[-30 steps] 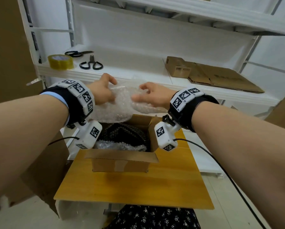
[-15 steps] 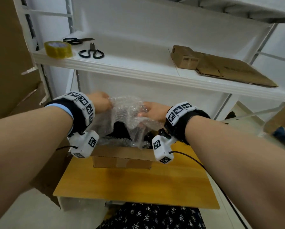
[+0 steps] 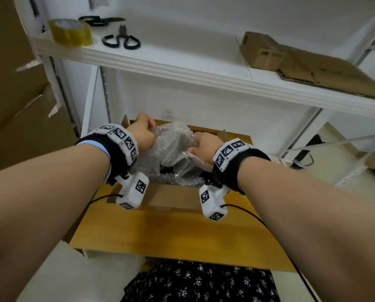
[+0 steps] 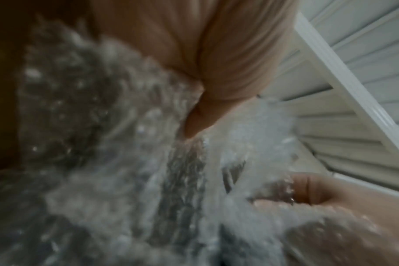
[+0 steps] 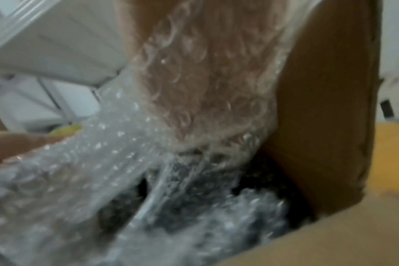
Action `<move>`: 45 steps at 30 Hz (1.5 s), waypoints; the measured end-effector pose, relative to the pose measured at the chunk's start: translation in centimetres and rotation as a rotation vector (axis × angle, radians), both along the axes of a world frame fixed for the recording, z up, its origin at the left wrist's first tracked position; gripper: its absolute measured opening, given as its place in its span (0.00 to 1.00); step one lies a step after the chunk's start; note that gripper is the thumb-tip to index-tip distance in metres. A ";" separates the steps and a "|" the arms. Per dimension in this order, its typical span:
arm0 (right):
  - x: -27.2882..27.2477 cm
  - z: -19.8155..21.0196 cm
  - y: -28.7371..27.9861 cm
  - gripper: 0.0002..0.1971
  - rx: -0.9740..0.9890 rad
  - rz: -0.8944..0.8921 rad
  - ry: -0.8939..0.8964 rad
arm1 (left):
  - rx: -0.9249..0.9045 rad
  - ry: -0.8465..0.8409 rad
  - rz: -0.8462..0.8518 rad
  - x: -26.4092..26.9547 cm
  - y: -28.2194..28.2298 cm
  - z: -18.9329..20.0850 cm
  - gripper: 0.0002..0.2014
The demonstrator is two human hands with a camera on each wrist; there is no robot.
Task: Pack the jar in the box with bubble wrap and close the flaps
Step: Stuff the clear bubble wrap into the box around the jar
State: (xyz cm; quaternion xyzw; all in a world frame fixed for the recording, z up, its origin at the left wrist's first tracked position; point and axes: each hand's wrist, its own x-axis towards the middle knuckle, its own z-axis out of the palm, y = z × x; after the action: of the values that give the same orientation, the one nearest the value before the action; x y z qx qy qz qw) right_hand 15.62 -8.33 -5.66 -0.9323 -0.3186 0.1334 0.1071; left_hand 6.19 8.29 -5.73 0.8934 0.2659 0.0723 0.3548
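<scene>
Both hands are over the open brown cardboard box [image 3: 171, 198] on the yellow wooden surface [image 3: 182, 236]. The left hand [image 3: 141, 132] pinches the crumpled clear bubble wrap [image 3: 173, 142] at its left edge; the right hand [image 3: 206, 146] grips the right edge, fingers curled into the plastic. Between the 2 hands the wrap bunches down into the box. Below them something dark, possibly the jar, shows through the blur.
</scene>
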 end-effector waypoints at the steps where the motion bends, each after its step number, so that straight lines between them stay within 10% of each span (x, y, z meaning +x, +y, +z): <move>1: 0.0 -0.1 -0.1 0.11 -0.070 0.025 -0.025 | 0.054 0.039 -0.048 -0.2 0.0 -0.1 0.10; 8: -0.3 1.7 0.4 0.22 0.127 0.254 -0.056 | 0.509 0.298 -0.249 0.2 -0.5 1.7 0.07; 19: -1.1 -1.5 -0.3 0.17 -0.189 0.330 -0.053 | 0.376 0.488 -0.351 -0.1 -2.2 -0.1 0.16; 25: -0.4 0.2 -1.0 0.42 -0.402 0.310 0.095 | 0.612 0.540 -0.506 0.7 -3.2 0.0 0.23; 36: 0.1 -1.6 -1.5 0.10 -0.241 0.193 -0.081 | 0.484 0.624 -0.399 1.0 -2.2 -1.7 0.22; 45: -0.1 0.1 -2.2 0.23 -0.438 0.341 0.124 | 0.341 0.632 -0.350 0.5 -2.6 -2.8 0.18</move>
State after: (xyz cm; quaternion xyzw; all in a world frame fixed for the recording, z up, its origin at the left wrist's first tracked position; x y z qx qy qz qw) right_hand 15.57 -10.50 -5.61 -0.8564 -0.4271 0.2719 -0.1015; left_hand 6.65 5.71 -8.51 0.9496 0.1900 -0.2242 0.1090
